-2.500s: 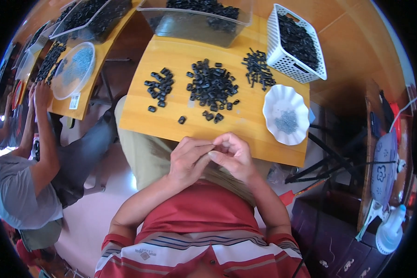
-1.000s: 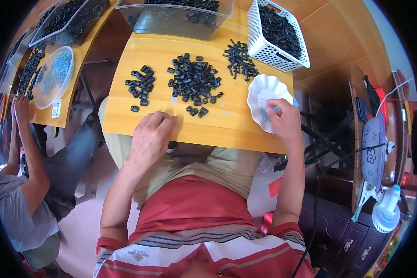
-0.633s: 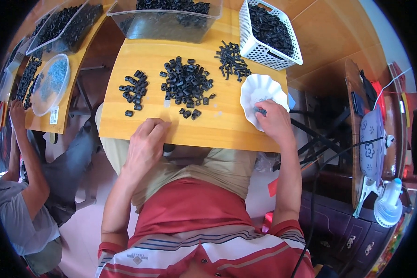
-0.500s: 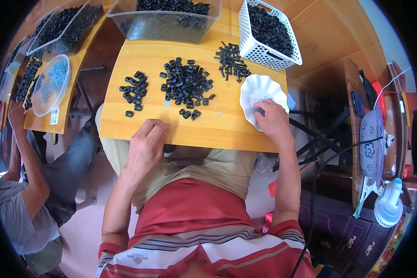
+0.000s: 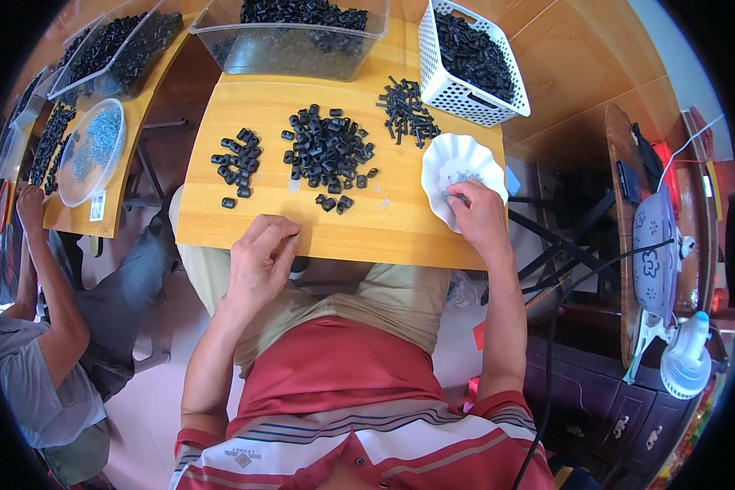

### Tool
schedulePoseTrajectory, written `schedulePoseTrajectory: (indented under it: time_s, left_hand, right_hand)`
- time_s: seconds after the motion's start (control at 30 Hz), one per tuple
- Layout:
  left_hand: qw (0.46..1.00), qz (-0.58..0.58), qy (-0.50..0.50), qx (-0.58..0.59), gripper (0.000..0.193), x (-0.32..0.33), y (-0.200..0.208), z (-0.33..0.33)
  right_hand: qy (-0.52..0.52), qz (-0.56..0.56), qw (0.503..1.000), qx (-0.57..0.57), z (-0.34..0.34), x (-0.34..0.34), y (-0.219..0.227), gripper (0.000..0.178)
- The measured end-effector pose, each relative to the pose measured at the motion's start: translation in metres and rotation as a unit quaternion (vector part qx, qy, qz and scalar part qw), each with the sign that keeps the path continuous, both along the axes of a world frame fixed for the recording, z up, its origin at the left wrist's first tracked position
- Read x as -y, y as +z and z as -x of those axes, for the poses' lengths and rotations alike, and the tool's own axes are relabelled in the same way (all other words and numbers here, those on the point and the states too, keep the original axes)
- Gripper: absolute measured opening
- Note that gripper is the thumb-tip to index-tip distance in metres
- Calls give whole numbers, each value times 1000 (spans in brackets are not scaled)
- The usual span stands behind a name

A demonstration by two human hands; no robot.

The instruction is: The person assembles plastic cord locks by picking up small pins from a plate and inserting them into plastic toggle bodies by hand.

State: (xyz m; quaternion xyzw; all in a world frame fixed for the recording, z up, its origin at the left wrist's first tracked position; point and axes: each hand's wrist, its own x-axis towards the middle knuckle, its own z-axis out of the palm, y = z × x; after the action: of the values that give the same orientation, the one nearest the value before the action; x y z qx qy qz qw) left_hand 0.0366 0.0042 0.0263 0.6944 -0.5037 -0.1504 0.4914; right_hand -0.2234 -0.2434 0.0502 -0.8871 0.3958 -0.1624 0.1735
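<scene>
My right hand is over the near side of a white scalloped bowl. Its fingertips are pinched together, and whatever lies between them is too small to name. Small pale blue-grey pieces lie in the bottom of the bowl. At the table's front edge my left hand is closed, thumb against curled fingers, with any held thing hidden. Beyond it spread a large pile of short black cylindrical parts and a smaller group of such parts. Black screw-like pins lie beyond the bowl.
A clear plastic bin of black parts stands at the table's far edge, beside a white perforated basket of black pieces. At left, another person's hand is near a round tub on a second table. A white fan stands right.
My right hand's fingers have drawn together and shifted slightly within the bowl; a dark spot at the fingertips no longer shows. My left hand has barely moved.
</scene>
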Motion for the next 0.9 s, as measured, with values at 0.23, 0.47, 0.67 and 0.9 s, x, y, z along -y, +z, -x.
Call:
schedulePoseTrajectory:
  time_s: [0.23, 0.47, 0.67, 0.9]
  left_hand:
    - [1000, 24, -4, -2, 15, -1, -6, -3]
    - [997, 32, 23, -66, 15, 0, -8, -1]
    - [992, 29, 28, -116, 14, 2, -10, 7]
    - [988, 37, 12, -151, 12, 6, -5, 19]
  right_hand:
    - [-37, -15, 999, 2, 3, 2, -3, 16]
    - [-36, -33, 998, 38, 9, 5, -7, 20]
    - [-62, -91, 993, 40, 9, 1, 4, 22]
    - [-75, -138, 985, 77, 19, 3, 1, 24]
